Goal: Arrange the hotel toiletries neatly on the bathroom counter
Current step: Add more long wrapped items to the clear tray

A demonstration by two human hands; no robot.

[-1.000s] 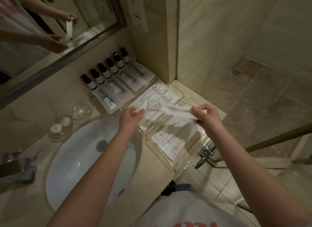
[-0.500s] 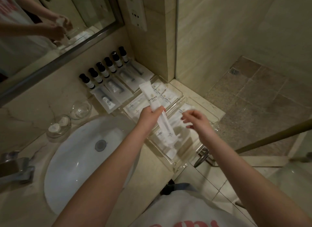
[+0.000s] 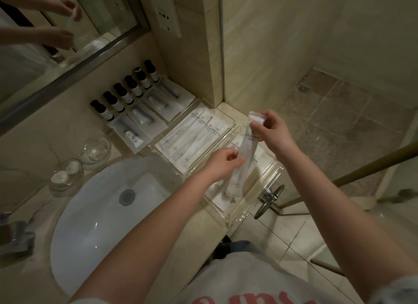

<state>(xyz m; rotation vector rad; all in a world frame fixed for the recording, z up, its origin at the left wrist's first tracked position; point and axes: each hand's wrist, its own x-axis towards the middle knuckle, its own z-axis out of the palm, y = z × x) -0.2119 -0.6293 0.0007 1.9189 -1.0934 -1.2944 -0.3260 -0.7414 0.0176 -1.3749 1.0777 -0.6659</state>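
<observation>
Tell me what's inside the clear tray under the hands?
Flat white packets lie inside the clear tray. The left hand, the right hand and the long packet they hold cover the middle, so I cannot count them.

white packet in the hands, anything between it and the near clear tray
Nothing visible. The white packet, held by the left hand and right hand, hangs over the near clear tray, where other packets already lie.

Packet (image 3: 242, 161): matt white wrapper, paper or plastic unclear. Tray (image 3: 239, 217): clear glossy plastic. Sink (image 3: 95, 217): glossy white ceramic. Counter (image 3: 40, 140): polished beige stone. Dishes (image 3: 96, 148): clear glass. Door handle (image 3: 268, 198): shiny metal. Shower floor (image 3: 334, 127): rough matt tile.
</observation>
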